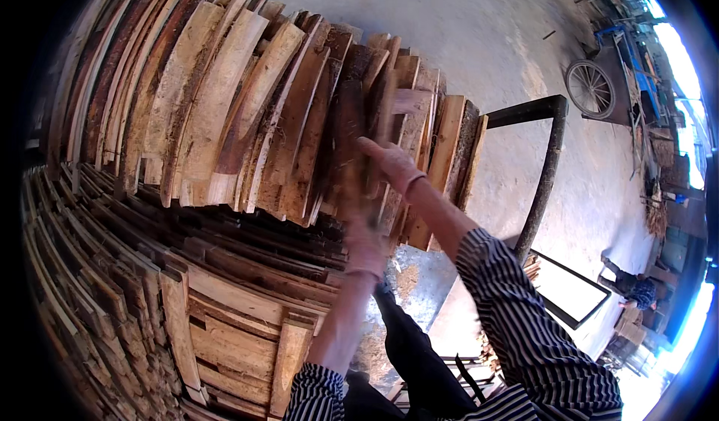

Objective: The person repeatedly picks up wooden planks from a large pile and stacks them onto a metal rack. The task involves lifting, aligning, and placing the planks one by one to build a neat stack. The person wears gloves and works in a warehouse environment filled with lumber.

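A long row of rough wooden boards (pixel 212 106), many with bark edges, stands on edge side by side in front of me. My left hand (pixel 364 247) is closed round the near end of a wooden board (pixel 350 151), which is smeared by motion. Further up, my right hand (pixel 395 166) grips at the same board's right side. Its fingertips reach toward the blurred wood and are partly hidden. Just right of my right hand, more upright boards (pixel 442 170) end the row.
More stacked boards (pixel 90 286) fill the lower left, beside a wooden panel (pixel 232 346). A dark metal frame (pixel 541 177) rises to the right. Across the concrete floor stand a cart wheel (pixel 590 89) and a person (pixel 636 290). My legs are close below the boards.
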Tool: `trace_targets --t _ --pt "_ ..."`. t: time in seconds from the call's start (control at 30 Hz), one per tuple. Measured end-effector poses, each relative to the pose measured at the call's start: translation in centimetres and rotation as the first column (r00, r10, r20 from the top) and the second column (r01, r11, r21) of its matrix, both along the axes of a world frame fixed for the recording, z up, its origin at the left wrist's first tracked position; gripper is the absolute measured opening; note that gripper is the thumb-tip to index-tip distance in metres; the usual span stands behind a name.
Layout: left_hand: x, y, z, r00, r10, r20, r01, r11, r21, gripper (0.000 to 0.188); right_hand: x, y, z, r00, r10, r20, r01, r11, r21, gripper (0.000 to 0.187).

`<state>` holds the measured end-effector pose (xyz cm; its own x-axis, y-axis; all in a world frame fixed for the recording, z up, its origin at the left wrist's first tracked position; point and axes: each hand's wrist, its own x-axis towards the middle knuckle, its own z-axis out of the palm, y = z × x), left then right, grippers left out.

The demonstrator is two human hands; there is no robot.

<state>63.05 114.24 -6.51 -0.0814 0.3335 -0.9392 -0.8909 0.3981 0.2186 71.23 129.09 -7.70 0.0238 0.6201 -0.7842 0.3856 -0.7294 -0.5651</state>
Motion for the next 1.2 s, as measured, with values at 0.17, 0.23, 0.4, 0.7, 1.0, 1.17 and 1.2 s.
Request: trace_targets --t 0.17,0.23,0.4,0.7,1.0,1.17,1.2 --pt "9.1 3.7 4.8 0.892 -0.245 0.379 0.127 0.942 0.31 0.037 9.7 2.2 1.6 0.864 -0.162 -0.477 0.136 0.987 -0.089 0.03" --pt "10.5 3.6 3.9 0.872 -0.36 0.332 0.258 0.914 0.313 0.035 11.1 1.3 1.9 0.876 -0.202 -0.437 0.144 0.976 -0.163 0.036" --pt "8.3 -2.4 -1.1 0.503 -0.684 -0.528 0.838 0.535 0.105 0.039 7.9 -5.4 0.7 0.935 -0.122 -0.333 0.24 0.909 0.341 0.071" --pt "-3.4 -2.5 -0.4 -0.428 -0.281 -0.859 0.852 0.192 -0.487 0.067 5.3 -7.4 2.4 0.777 -0.326 -0.539 0.339 0.938 -0.08 0.091" --pt "-5.3 6.5 -1.5 -0.656 -0.669 -0.35 0.574 -0.141 -0.807 0.067 5.8 -14.5 4.7 0.912 -0.024 -0.409 0.081 0.989 0.124 0.089" --pt "-6.0 6.4 2.4 -0.629 -0.61 -0.482 0.636 -0.047 -0.771 0.055 8.5 -16.0 4.8 0.953 0.109 -0.282 -0.041 0.971 0.237 0.115" --pt "-3.8 6.4 6.5 -0.561 -0.673 -0.482 0.692 -0.062 -0.719 0.053 10.1 -16.4 5.4 0.966 0.035 -0.256 0.014 0.982 0.187 0.119"
